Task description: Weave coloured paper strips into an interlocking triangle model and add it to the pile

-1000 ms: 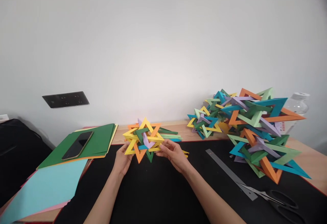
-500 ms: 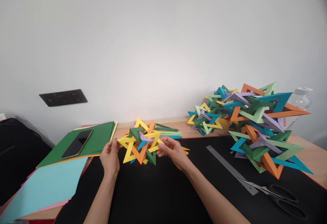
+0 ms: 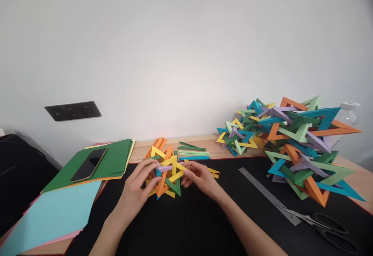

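A small paper star model (image 3: 167, 174) of interlocked yellow, orange, green, blue and purple triangle frames rests on the black mat (image 3: 186, 221). My left hand (image 3: 136, 188) curls over its left side, fingers gripping the frames. On the model's right side, my right hand (image 3: 201, 178) pinches a frame. Both hands hold the model low against the mat.
Loose paper strips (image 3: 194, 153) lie behind the model. Green card with a phone (image 3: 88, 164) and light blue sheets (image 3: 49, 213) lie left. A metal ruler (image 3: 268, 195) and scissors (image 3: 323, 225) lie right. Two finished paper models (image 3: 303, 147), (image 3: 237, 137) and a bottle (image 3: 348, 116) stand right.
The model has been turned and lowered onto the mat. My left hand moved from its left edge over onto its front; my right hand stayed on the right side.
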The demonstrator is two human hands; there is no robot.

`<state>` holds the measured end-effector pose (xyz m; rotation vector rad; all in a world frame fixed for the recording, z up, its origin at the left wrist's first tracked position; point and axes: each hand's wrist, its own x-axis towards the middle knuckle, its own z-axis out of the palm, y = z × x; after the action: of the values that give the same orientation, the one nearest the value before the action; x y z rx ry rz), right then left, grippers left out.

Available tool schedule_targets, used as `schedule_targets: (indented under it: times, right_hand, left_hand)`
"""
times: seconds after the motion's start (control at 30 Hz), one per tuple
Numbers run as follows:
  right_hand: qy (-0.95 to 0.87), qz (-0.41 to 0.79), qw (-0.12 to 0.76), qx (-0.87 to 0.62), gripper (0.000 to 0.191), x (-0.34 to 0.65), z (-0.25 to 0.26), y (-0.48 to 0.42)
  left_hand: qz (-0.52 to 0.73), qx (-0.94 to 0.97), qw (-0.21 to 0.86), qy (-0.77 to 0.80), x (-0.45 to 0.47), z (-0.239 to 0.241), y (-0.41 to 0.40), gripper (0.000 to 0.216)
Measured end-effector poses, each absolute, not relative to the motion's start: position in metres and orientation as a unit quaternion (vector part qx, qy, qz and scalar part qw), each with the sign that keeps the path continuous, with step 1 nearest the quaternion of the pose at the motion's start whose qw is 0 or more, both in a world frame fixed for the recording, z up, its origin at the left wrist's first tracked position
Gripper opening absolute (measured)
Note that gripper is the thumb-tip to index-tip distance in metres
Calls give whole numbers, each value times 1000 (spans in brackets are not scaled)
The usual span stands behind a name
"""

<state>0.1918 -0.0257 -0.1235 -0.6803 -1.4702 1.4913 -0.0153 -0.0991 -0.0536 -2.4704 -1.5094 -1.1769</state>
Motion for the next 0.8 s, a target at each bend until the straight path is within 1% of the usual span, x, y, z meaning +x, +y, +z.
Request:
schedule_targets:
  times: [0.1, 0.17, 0.2, 0.23, 0.3, 0.37, 0.43, 0.53, 0.8]
  right_hand:
    - [-601, 526, 501, -334, 36, 197, -115, -26]
    - [-611, 453, 543, -355, 25, 198, -103, -30]
    - [-628, 410, 559, -352, 18, 197, -96, -33]
    - [-676, 331, 567, -335, 12, 195, -89, -36]
    - [-757, 214, 551, -278, 6, 188, -77, -42]
    - [-806, 154, 520, -240, 12, 179, -70, -44]
    - [-823, 127, 504, -230, 11, 171, -68, -44]
    - [-824, 111, 507, -227, 7, 164, -71, -39]
    - [-845, 135, 470, -215, 15, 168, -70, -39]
  left_hand:
    - [-375, -794, -14, -478, -18, -53, -95, 21]
    - [-374, -792, -40, -480, -19, -52, -96, 22]
    - [-376, -790, -53, -481, -19, -51, -97, 22]
    - [-380, -787, -64, -482, -19, -51, -98, 21]
    - [-386, -782, -81, -482, -18, -50, -99, 21]
    - [-388, -782, -93, -480, -17, -51, -98, 22]
    - [-378, -788, -95, -477, -17, -51, -97, 25]
    - [-358, -800, -86, -473, -16, -50, -96, 25]
    - [-340, -809, -96, -470, -19, -48, -99, 21]
